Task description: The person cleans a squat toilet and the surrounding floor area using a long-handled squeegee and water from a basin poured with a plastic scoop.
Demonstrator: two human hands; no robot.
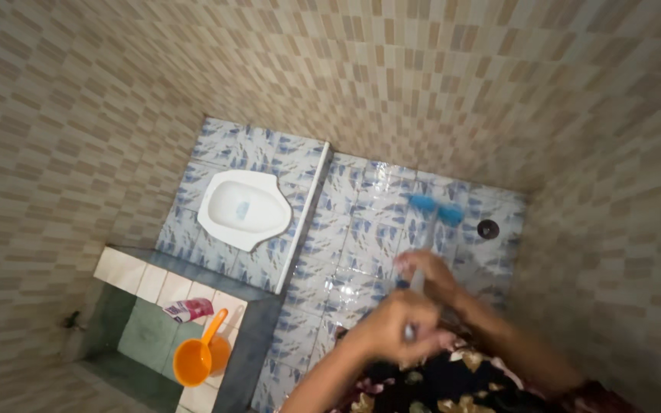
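Observation:
Both my hands grip the pale handle of a long floor brush (429, 229). Its blue bristle head (436, 208) rests on the wet blue-and-white floor tiles (353, 229) near the far wall. My right hand (424, 270) holds the handle further down the shaft. Nearer to me, my left hand (397, 327) is closed around the top end of the handle. Both hands are motion-blurred.
A white squat toilet (243, 208) sits on a raised tiled step at left. A round floor drain (488, 228) lies by the far right corner. A tiled water basin (147, 336) at lower left holds an orange dipper (199, 356) and a red-and-white sachet (189, 309).

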